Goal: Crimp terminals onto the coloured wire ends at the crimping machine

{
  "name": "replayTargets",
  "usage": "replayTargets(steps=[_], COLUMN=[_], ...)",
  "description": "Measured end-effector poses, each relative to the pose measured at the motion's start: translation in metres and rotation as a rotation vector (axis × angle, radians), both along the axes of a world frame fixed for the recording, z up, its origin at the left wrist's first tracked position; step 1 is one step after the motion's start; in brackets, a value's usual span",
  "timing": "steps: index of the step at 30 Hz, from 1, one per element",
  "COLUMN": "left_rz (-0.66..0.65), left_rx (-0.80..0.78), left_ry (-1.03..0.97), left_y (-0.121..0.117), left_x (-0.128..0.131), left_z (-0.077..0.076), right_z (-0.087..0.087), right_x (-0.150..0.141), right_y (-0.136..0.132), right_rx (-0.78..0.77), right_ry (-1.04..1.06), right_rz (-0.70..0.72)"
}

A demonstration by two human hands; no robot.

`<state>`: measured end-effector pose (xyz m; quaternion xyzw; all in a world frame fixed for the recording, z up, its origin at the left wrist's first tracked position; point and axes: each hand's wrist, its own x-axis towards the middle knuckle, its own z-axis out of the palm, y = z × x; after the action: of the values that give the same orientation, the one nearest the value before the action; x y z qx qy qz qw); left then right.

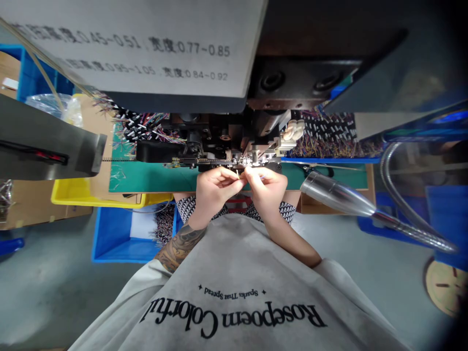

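One machine (215, 130) ahead of my left hand (217, 191) and right hand (269, 189), fingertips close together.
One green mat (161, 178) spreads to both sides of them, one blue bin (113, 251) sits low to their left, one silver lamp (334, 192) to their right. My left fingertips pinch one thin, short, pale piece (237, 174); whether my right ones grip it too, I cannot tell.

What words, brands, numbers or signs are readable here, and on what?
White sheet, top: "0.45~0.51, 宽度:0.77~0.85"; characters before it blurred.
Sheet, below: "0.95~1.05, 宽度:0.84~0.92"; start blurred too.
Shirt, upside down: "Rosepoem Colorful".
Shirt, smaller, upside down: "Sparks That Spread".
Shorts: pattern too small to read.
Lit panel: too blurred to read.
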<state>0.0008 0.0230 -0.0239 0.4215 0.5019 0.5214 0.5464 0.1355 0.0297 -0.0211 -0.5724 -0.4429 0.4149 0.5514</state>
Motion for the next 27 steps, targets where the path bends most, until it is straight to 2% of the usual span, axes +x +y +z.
replayTargets(steps=[3, 8, 19, 23, 27], left_rz=[0.0, -0.003, -0.022, -0.011, -0.009], left_rx=[0.009, 0.042, -0.027, -0.034, -0.026], left_ry=[0.013, 0.037, 0.062, 0.083, 0.084], left_y=[0.0004, 0.0001, -0.001, -0.0014, -0.0024], left_x=[0.0003, -0.0019, -0.0046, -0.0036, -0.002], left_z=[0.0008, -0.0014, -0.0029, 0.0017, 0.0059], right_z=[0.0003, -0.0005, -0.0011, -0.0001, -0.0006], right_x=[0.0001, -0.0009, 0.0005, 0.0019, 0.0019], right_y=[0.0031, 0.0044, -0.0014, -0.0037, -0.0029], right_rx=[-0.045, -0.03, 0.005, 0.023, -0.029], right_ry=[0.046, 0.119, 0.051, 0.028, 0.048], right_rz=[0.051, 0.042, 0.102, 0.072, 0.035])
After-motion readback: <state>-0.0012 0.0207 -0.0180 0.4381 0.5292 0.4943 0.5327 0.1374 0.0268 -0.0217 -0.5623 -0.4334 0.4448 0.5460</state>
